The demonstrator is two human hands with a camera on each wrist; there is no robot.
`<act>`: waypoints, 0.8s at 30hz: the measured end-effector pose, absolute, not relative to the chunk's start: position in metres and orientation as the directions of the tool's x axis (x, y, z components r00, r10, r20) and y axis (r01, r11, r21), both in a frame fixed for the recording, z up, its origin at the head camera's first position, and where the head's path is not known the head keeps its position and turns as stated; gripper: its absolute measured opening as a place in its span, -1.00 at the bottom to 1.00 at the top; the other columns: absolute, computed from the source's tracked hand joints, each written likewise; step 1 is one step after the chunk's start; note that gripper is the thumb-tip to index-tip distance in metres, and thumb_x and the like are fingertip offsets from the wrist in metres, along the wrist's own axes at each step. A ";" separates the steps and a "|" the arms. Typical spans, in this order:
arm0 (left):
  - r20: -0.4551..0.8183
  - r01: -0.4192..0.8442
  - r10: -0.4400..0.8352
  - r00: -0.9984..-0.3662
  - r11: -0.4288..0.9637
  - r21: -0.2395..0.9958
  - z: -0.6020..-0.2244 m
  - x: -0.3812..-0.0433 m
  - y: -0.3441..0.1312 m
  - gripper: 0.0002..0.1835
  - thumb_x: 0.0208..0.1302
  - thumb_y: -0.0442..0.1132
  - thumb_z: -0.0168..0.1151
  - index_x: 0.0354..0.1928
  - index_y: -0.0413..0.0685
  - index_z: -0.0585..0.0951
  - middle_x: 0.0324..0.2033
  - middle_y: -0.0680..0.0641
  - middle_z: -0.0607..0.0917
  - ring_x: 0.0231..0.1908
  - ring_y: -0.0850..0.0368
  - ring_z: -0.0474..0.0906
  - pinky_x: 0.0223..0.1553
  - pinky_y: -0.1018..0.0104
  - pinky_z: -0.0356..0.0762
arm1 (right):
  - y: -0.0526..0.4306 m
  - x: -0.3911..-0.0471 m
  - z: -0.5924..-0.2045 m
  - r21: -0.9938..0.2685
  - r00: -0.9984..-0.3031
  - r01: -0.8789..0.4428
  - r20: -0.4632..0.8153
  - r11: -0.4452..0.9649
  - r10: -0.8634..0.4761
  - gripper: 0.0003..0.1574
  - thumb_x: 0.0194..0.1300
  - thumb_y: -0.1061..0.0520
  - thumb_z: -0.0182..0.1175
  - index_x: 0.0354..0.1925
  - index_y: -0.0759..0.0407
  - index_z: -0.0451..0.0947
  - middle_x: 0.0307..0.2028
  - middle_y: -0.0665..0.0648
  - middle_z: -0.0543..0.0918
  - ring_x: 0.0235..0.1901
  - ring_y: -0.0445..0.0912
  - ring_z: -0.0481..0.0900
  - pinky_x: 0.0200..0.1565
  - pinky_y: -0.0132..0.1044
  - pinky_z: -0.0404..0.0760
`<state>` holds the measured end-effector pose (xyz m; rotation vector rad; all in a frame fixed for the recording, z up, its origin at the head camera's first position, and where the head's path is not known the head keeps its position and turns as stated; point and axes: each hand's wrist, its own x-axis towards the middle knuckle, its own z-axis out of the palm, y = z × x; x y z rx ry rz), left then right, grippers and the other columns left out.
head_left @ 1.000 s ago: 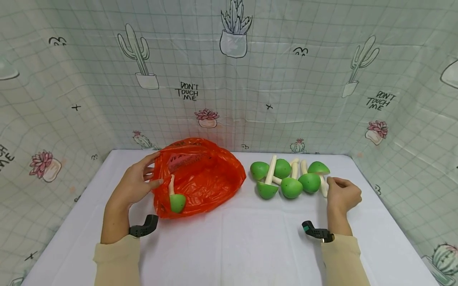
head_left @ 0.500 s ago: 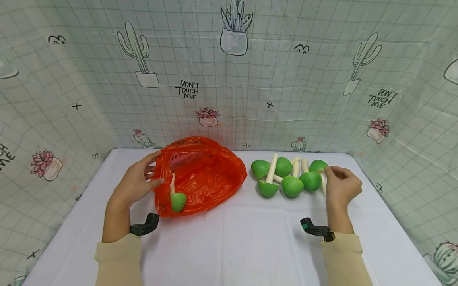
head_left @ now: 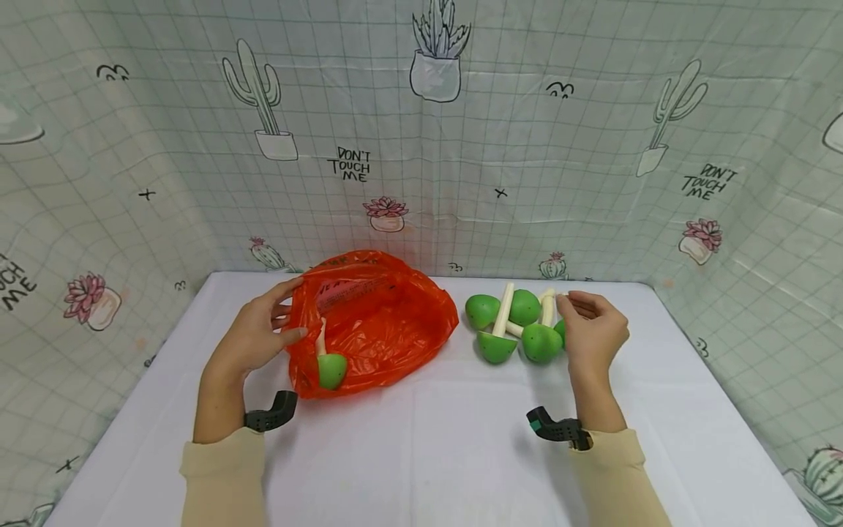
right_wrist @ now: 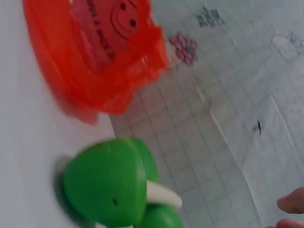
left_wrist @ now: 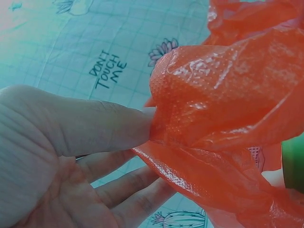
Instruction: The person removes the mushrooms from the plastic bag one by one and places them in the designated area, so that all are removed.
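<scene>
Between thumb and fingers, my left hand [head_left: 253,337] pinches the left edge of a red plastic bag [head_left: 388,333]; the left wrist view shows the thumb [left_wrist: 107,126] pressed on the film. The bag's mouth faces me, and a green-capped toy mushroom [head_left: 332,371] lies inside near that edge. My right hand [head_left: 596,333] is at the right end of several similar mushrooms [head_left: 541,342]. Its bent fingertips are by a white stem and hide part of a mushroom; whether they grip it is unclear. Only fingertips [right_wrist: 293,202] appear in the right wrist view.
A white cloth covers the table [head_left: 421,454]. Behind it and at both sides hangs a grid-patterned curtain [head_left: 395,132] with cactus drawings. The mushrooms lie close together, some touching, to the right of the bag.
My right hand has moved left from the rightmost mushroom to a stem beside it, covering the mushrooms at that end. The left hand keeps its hold on the bag.
</scene>
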<state>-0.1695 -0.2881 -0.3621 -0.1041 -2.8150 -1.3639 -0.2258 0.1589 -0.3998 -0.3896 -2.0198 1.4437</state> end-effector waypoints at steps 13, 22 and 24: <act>0.040 0.065 0.055 -0.998 0.609 0.791 -0.363 -0.172 -0.288 -0.12 0.37 -0.46 0.32 0.65 -0.13 0.16 0.53 -0.33 0.31 0.37 -0.42 0.40 0.22 -0.21 0.57 | 0.072 -0.217 -0.398 -0.903 -0.856 -0.297 0.396 0.309 0.334 -0.78 0.25 0.30 0.47 -0.14 0.41 0.75 -0.21 0.29 0.80 -0.23 0.01 0.76 -0.21 -0.55 0.68; 0.052 0.080 0.064 -0.997 0.604 0.793 -0.362 -0.170 -0.289 -0.12 0.36 -0.45 0.34 0.65 -0.14 0.16 0.52 -0.34 0.32 0.35 -0.43 0.42 0.24 -0.22 0.56 | 0.019 -0.205 -0.403 -0.900 -0.885 -0.365 0.415 0.239 0.210 -0.76 0.27 0.29 0.48 -0.13 0.42 0.74 -0.20 0.27 0.79 -0.20 0.07 0.77 -0.08 -0.13 0.80; 0.050 0.079 0.064 -0.997 0.603 0.794 -0.362 -0.170 -0.289 -0.12 0.37 -0.45 0.34 0.65 -0.14 0.16 0.52 -0.34 0.32 0.36 -0.43 0.42 0.24 -0.22 0.56 | 0.007 -0.202 -0.406 -0.895 -0.887 -0.384 0.426 0.228 0.178 -0.75 0.27 0.28 0.48 -0.12 0.42 0.74 -0.20 0.28 0.79 -0.19 0.07 0.77 -0.08 -0.11 0.81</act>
